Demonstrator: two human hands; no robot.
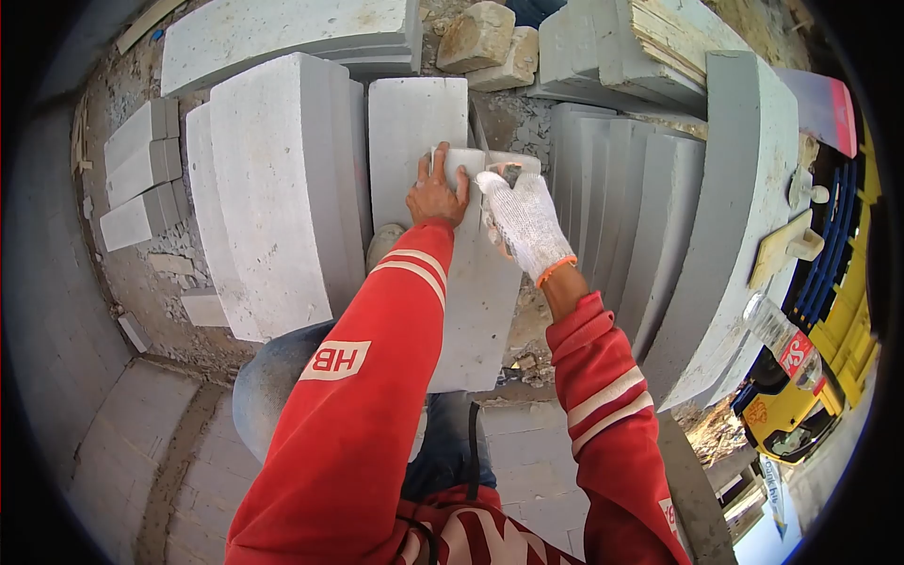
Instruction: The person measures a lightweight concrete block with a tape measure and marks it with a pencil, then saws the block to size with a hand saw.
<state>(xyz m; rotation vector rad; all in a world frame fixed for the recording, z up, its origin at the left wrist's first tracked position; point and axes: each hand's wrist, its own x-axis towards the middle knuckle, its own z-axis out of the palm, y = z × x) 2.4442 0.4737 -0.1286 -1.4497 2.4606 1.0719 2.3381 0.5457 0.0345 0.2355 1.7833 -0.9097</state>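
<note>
My bare left hand (439, 188) presses on a small pale block piece (464, 162), its fingers spread over the top and left side. The piece lies on a long pale block (474, 311) in front of me. My right hand (529, 218), in a white knit glove with an orange cuff, is closed round a tool just right of the piece. The tool's thin grey blade (477, 127) stands along the piece's right side; its grip is mostly hidden by the glove. Another upright pale block (405, 132) is behind my left hand.
Large pale blocks (259, 179) stand at the left, with small cut pieces (141, 169) beyond. More blocks (650, 217) lean in a row at the right. A plastic bottle (783, 339) and a wooden float (782, 249) lie at the far right.
</note>
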